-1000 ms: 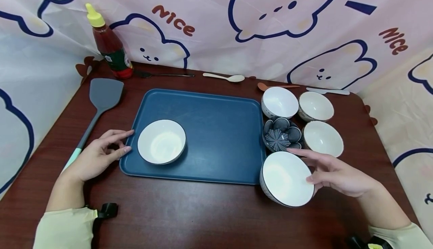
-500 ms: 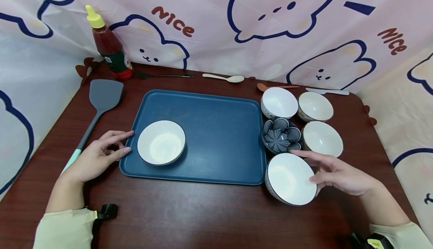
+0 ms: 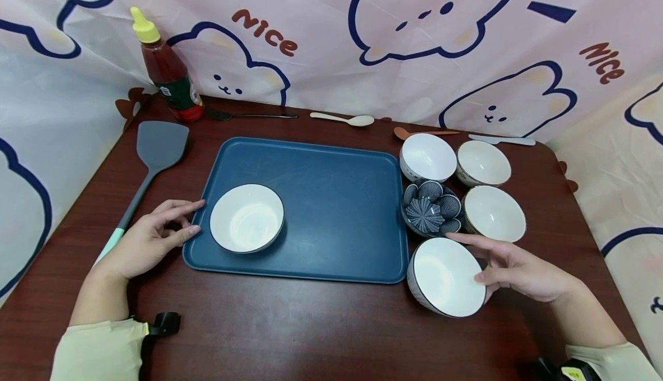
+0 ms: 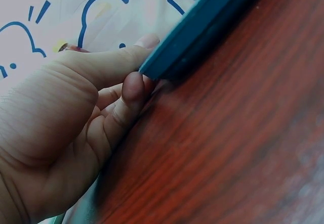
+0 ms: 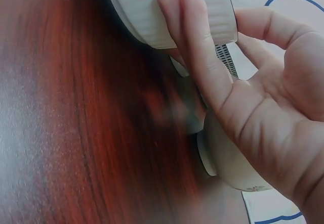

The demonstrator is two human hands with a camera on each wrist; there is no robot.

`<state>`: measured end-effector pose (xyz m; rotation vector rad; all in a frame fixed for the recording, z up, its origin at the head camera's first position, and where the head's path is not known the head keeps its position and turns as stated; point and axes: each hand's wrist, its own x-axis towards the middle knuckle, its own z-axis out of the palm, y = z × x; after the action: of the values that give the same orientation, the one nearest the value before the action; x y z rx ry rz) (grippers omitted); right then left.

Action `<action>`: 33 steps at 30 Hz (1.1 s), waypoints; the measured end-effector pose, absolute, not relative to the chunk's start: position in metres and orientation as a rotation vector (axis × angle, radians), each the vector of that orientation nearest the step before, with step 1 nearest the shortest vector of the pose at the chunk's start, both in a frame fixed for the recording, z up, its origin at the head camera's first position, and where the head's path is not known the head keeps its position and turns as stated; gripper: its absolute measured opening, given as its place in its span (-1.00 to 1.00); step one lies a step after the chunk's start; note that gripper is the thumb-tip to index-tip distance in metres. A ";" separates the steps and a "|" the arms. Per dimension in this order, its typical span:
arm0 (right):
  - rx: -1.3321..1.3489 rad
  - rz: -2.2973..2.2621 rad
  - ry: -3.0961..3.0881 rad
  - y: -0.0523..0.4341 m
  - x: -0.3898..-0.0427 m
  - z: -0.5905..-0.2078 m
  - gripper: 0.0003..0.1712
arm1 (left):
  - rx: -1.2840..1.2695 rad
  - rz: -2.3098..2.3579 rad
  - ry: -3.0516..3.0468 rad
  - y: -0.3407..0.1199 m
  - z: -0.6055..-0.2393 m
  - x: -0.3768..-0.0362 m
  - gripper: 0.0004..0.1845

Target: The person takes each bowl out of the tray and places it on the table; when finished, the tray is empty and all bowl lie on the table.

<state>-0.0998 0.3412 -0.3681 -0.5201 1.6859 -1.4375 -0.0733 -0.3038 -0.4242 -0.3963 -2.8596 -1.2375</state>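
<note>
**Right hand holds a tilted white bowl beside the blue tray**

The right hand [image 3: 523, 274] grips a white bowl [image 3: 448, 277] at the near right corner of the blue tray [image 3: 331, 208], just off its edge on the dark wooden table [image 3: 290, 329]. The bowl is tipped, its opening turned toward the camera and the left. The right wrist view shows the fingers [image 5: 200, 57] curled along the bowl's outer wall, with the thumb at the rim in the head view.

The left hand [image 3: 147, 240] rests on the table at the tray's left edge. Its fingers [image 4: 129, 95] are loosely bent, and the fingertips touch the tray's rim without closing around it.

A second white bowl [image 3: 247, 217] stands upright inside the tray, near its left side. Behind the held bowl sits a cluster of four more: a dark patterned bowl [image 3: 431, 206] just beside the tray, and three white bowls [image 3: 481, 162] around it.

A grey spatula [image 3: 150, 162] lies to the left of the tray, a sauce bottle [image 3: 168, 73] stands at the far left corner, and several spoons [image 3: 344, 119] lie along the back edge before a cartoon-print cloth [image 3: 362, 35].
</note>
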 end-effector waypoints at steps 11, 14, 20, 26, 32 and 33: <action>-0.547 -1.425 1.682 0.345 -0.099 -0.371 -0.25 | -0.407 -1.232 -2.854 -0.304 -0.424 -0.073 -0.49; -0.539 -1.425 1.692 0.345 -0.098 -0.371 -0.24 | -0.405 -1.227 -2.859 -0.303 -0.424 -0.073 -0.49; -0.510 -1.477 1.666 0.352 -0.094 -0.375 -0.19 | -0.428 -1.239 -2.845 -0.302 -0.424 -0.074 -0.49; -0.569 -1.533 1.780 0.360 -0.089 -0.369 -0.19 | -0.425 -1.233 -2.846 -0.303 -0.425 -0.074 -0.49; -0.660 -1.550 1.912 0.357 -0.086 -0.355 -0.22 | -0.406 -1.218 -2.864 -0.304 -0.424 -0.073 -0.49; -0.679 -1.567 1.901 0.354 -0.087 -0.354 -0.22 | -0.400 -1.218 -2.869 -0.304 -0.424 -0.073 -0.49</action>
<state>-0.0869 0.3542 -0.3545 -0.6791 1.9010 -1.5666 -0.0728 -0.3043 -0.4239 -0.3996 -2.8688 -1.2179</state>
